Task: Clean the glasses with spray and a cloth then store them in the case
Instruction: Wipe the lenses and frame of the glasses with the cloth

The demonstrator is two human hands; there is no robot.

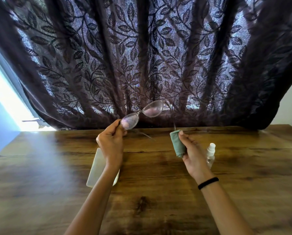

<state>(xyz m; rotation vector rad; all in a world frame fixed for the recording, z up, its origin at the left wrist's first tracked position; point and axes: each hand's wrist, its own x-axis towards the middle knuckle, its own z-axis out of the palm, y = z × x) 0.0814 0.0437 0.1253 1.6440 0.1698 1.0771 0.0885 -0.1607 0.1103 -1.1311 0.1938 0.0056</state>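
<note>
I see the left hand (110,141) at frame centre, fingers pinching the glasses (152,108) by the outer rim of one lens. The glasses are held up above the surface (158,197) in front of the curtain (142,56), arms unfolded. The right hand (192,154) is right of centre, fingers curled round a rolled green cloth (177,144), apart from the glasses. The spray bottle (211,154) sits on the surface just beside that hand. The white case (97,167) lies lower left of centre, partly under the left forearm. There is a black band (208,183) on the right wrist.
</note>
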